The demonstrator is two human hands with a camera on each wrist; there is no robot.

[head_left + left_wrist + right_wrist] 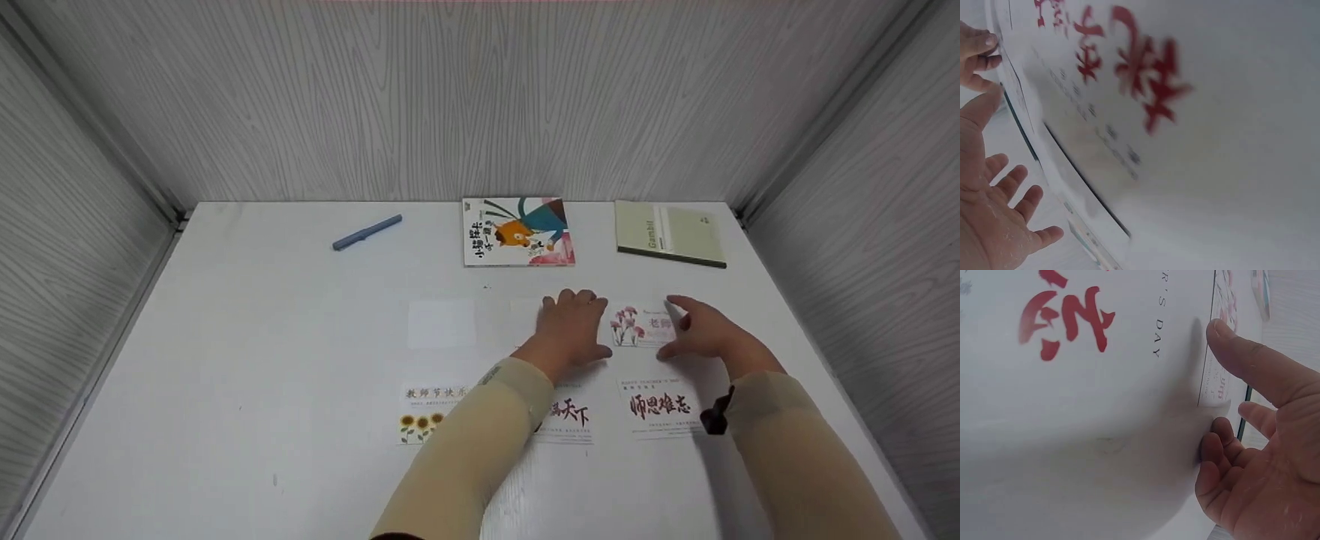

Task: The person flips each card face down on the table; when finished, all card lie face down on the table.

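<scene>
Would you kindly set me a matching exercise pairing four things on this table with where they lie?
Things:
1. pen
2. picture book
3. notebook
4. flower card

Places:
A. between the left hand and right hand
B. far left of the table
C. far right corner
D. far edge, middle, just beyond the left hand

Pairs: 1-B, 2-D, 3-C, 4-A
</scene>
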